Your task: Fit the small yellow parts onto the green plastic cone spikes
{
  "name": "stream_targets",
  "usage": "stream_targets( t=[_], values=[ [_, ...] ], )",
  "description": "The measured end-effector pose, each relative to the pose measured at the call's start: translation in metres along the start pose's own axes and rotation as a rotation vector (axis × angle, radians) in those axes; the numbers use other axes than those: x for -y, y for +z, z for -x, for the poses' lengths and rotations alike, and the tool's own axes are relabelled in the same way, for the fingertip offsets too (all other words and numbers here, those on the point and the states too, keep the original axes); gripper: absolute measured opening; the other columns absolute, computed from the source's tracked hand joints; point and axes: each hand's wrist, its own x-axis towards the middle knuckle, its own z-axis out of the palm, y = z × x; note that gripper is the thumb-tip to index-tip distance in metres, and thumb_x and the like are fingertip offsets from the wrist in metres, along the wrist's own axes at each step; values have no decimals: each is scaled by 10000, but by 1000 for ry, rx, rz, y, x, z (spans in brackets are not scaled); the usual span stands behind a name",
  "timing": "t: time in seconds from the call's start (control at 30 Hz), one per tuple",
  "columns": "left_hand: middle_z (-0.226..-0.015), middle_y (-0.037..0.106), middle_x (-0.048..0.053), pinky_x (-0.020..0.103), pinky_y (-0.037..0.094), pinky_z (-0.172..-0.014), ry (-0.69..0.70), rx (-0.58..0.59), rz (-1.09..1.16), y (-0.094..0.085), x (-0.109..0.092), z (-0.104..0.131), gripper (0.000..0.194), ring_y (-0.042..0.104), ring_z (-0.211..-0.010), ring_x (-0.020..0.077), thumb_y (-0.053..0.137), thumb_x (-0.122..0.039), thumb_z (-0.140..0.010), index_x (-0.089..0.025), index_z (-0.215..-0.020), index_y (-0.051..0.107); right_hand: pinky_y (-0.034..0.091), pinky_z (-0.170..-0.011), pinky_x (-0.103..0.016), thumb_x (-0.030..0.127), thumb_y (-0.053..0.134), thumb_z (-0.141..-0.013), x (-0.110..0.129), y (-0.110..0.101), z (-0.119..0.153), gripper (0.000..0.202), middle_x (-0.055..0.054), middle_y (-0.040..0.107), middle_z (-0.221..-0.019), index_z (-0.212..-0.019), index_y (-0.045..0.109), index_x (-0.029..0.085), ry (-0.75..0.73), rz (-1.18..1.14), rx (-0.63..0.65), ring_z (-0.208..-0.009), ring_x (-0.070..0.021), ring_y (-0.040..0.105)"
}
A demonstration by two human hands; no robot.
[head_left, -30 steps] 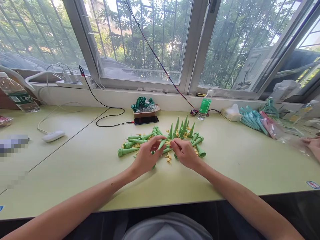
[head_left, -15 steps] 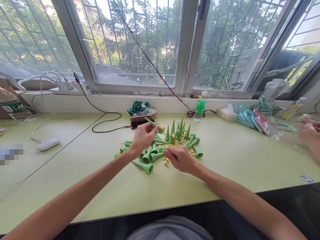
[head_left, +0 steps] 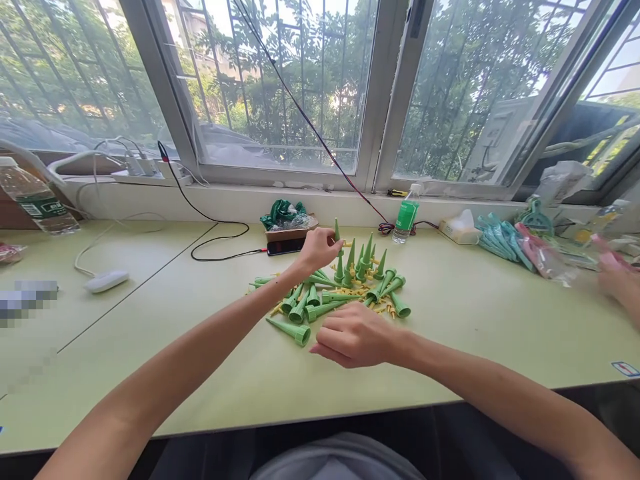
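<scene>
My left hand (head_left: 320, 251) is closed around a green plant-watering spike (head_left: 337, 229), held with its tip up at the back of the pile. A small yellow valve (head_left: 347, 244) shows beside these fingers. To the right stand several upright green spikes (head_left: 369, 253) with yellow valves at their sides. My right hand (head_left: 353, 333) is closed in front of the pile, its fingers curled downward; whatever they may hold is hidden. Left of it one loose green spike (head_left: 290, 330) lies on its side. More spikes (head_left: 320, 310) and small yellow valves (head_left: 390, 310) lie heaped between the hands.
Behind the pile are a phone (head_left: 286, 247) on a cable and a small box (head_left: 290, 233) with green plastic. A water bottle (head_left: 406, 215), tissue pack (head_left: 459, 228) and blue hangers (head_left: 497, 240) stand along the back. Another person's hand (head_left: 619, 280) is at the far right.
My left hand has moved right and back, turning its spike from tilted to upright beside the standing ones. My right hand has drawn toward me, away from the pile.
</scene>
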Motion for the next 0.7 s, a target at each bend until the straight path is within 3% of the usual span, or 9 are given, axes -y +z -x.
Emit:
stream_targets(
  t=[0.07,0.2,0.27,0.37,0.5,0.63,0.7],
  values=[
    [-562,598,32,274,343,-581,24,31,-39,1,1,0,297,496,-549,138,643,-321,-798,-150,-563,585,277,-473,-282,323,389,-1036,8,-14,-10,459,19,472,-515,-614,504,186,-19,-80,-33,-466,-108,400],
    [-596,622,49,280,365,-593,54,58,-83,7,3,1,291,508,-554,147,599,-337,-840,-150,-617,610,364,-484,-272,423,219,-1065,32,-50,-19,568,4,491,-519,-697,572,173,7,-399,-274,-451,-108,415],
    [-606,621,54,284,371,-596,70,55,-94,9,3,1,277,510,-563,153,595,-334,-840,-153,-631,611,420,-504,-269,514,184,-1050,48,-70,-18,630,-7,505,-524,-756,616,162,50,-553,-329,-468,-118,474],
    [-603,610,52,288,371,-596,90,47,-95,10,1,2,266,509,-570,159,590,-331,-834,-159,-632,610,474,-537,-258,548,277,-1028,69,-97,-18,592,-13,523,-512,-741,653,191,68,-621,-231,-472,-121,518],
    [-597,605,40,281,357,-583,95,34,-89,9,-4,0,265,513,-572,153,586,-328,-826,-156,-627,613,444,-487,-258,692,551,-857,82,-124,-31,488,-20,547,-515,-633,630,267,11,-528,-133,-485,-132,525],
    [-580,595,31,271,357,-585,96,27,-89,8,-6,-1,269,523,-575,147,595,-333,-810,-146,-617,618,451,-478,-229,744,533,-832,78,-136,-39,540,-39,597,-579,-608,616,259,-77,-561,-49,-548,-115,593],
    [-582,597,32,270,357,-587,101,28,-94,9,-5,-1,269,523,-575,147,591,-334,-808,-145,-619,623,442,-457,-228,766,500,-835,76,-137,-37,570,-45,603,-587,-602,606,256,-45,-553,-25,-560,-111,604]
  ],
)
